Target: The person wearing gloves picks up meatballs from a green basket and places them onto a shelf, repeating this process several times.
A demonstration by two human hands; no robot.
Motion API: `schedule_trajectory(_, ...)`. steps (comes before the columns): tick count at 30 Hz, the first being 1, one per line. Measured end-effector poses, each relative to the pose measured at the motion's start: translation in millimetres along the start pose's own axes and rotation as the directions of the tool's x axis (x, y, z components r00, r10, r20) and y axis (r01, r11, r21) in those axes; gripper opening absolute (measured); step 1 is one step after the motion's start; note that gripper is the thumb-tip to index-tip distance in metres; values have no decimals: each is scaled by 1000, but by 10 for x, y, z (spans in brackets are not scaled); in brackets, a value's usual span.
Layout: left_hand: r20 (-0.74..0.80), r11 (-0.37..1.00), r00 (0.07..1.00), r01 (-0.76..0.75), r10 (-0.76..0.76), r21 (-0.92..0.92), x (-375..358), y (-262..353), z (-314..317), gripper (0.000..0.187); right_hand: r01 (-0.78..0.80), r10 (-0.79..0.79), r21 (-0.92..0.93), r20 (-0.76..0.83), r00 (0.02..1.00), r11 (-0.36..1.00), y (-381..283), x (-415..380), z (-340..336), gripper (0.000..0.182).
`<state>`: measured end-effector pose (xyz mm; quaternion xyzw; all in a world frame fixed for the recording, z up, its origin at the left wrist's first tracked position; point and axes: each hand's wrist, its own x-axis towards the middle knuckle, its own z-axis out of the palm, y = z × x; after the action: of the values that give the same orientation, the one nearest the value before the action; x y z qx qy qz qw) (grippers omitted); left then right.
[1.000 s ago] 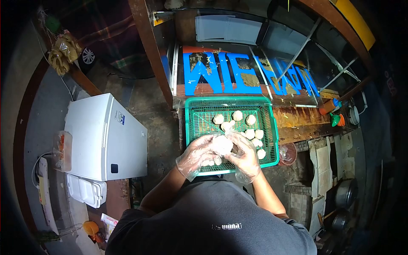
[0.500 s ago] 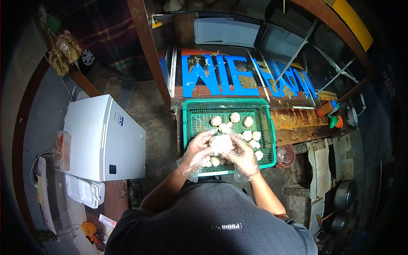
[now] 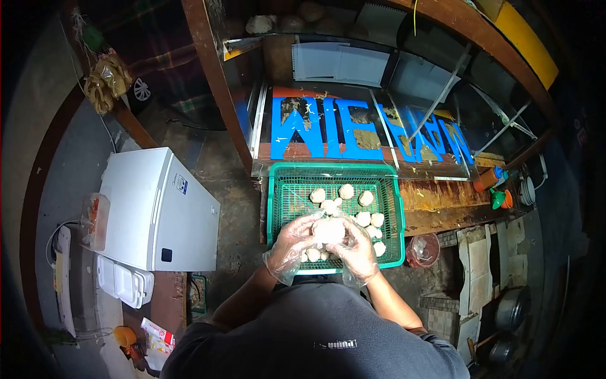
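A pale, dough-like ball point(image 3: 329, 231), brightly lit, is held between my two hands over the basket. My left hand point(image 3: 294, 243), in a clear plastic glove, curls its fingers around the ball's left side. From the right, my right hand point(image 3: 357, 248), gloved the same way, presses fingers and thumb against it. Beneath them stands a green plastic basket point(image 3: 400, 221) with a mesh bottom. Several similar lumpy balls point(image 3: 346, 191) lie in it, some of them partly hidden by my hands.
A white freezer point(image 3: 159, 211) stands to the left, with foam boxes point(image 3: 126, 282) near it. Behind the basket is a glass display case with blue letters point(image 3: 344, 129). A reddish bucket point(image 3: 423, 249) sits at the right, and pots point(image 3: 512, 308) are farther down.
The view has tilted slightly, so the basket and case appear lower. Both hands still hold the ball, with the fingers shifted a little around it.
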<state>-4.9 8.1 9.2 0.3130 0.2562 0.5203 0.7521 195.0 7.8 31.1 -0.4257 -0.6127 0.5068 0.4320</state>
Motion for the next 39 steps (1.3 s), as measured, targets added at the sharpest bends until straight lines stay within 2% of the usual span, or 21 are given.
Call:
schedule_trajectory(4, 4, 999, 1000, 8, -8, 48, 5, 14, 70, 57, 27, -28, -30, -28, 999, 999, 26, -7, -68, 60)
schedule_trajectory(6, 5, 998, 1000, 14, -14, 66, 13, -5, 69, 56, 81, -83, -128, -9, 997, 988, 67, 25, -132, 60)
schedule_trajectory(13, -10, 990, 996, -87, 88, 112, 37, -202, -29, 51, 127, -113, -208, 79, 990, 970, -70, 120, -257, 58)
schedule_trajectory(16, -35, 988, 994, -99, 104, 123, 51, -215, 41, 49, 84, -71, -151, 86, 994, 985, -39, 119, -286, 60)
schedule_trajectory(18, -40, 988, 993, -103, 108, 116, 72, -220, 103, 48, -11, 6, 56, 92, 996, 998, 62, 126, -309, 64)
schedule_trajectory(22, -30, 983, 993, -112, 117, 147, 122, -214, 234, 49, 21, -34, 111, 112, 993, 994, 188, 164, -387, 64)
schedule_trajectory(24, -27, 981, 992, -117, 123, 154, 134, -200, 297, 49, 103, -108, 68, 86, 990, 992, 197, 175, -412, 62)
schedule_trajectory(26, -65, 960, 989, -112, 133, 258, 145, -183, 360, 49, 91, -92, 26, 60, 994, 996, 123, 156, -453, 60)
schedule_trajectory(28, -66, 955, 988, -116, 138, 273, 168, -235, 337, 49, 81, -81, -18, 34, 996, 997, 107, 164, -480, 58)
schedule_trajectory(30, -68, 951, 987, -120, 145, 286, 201, -275, 298, 49, 22, -24, 127, 15, 1000, 992, 162, 163, -496, 57)
schedule_trajectory(31, -52, 939, 987, -126, 150, 320, 215, -289, 280, 47, 22, -25, 126, 17, 1000, 992, 164, 166, -516, 57)
schedule_trajectory(33, -42, 928, 987, -131, 155, 349, 186, -282, 332, 45, 118, -118, -73, 7, 993, 990, 143, 156, -553, 55)
schedule_trajectory(34, 65, 866, 952, -298, 298, 402, 128, -211, 454, 44, 115, -114, -75, 12, 993, 991, 86, 143, -566, 55)
schedule_trajectory(35, 179, 775, 887, -459, 426, 434, 94, -170, 530, 44, 175, -172, -175, 30, 985, 969, -3, 136, -579, 55)
schedule_trajectory(36, 173, 776, 886, -461, 430, 431, 83, -164, 539, 44, 236, -230, -272, 55, 972, 933, -51, 133, -590, 55)
schedule_trajectory(37, 33, 931, 968, -249, 249, 268, 70, -152, 536, 42, 238, -230, -275, 62, 971, 932, -39, 127, -597, 55)
schedule_trajectory(38, -64, 997, 998, -26, 30, 66, 61, -146, 529, 41, 280, -271, -324, 73, 960, 904, -14, 121, -599, 55)
schedule_trajectory(39, -64, 997, 997, -30, 34, 65, 48, -153, 521, 41, 320, -312, -371, 83, 946, 872, -2, 121, -597, 55)
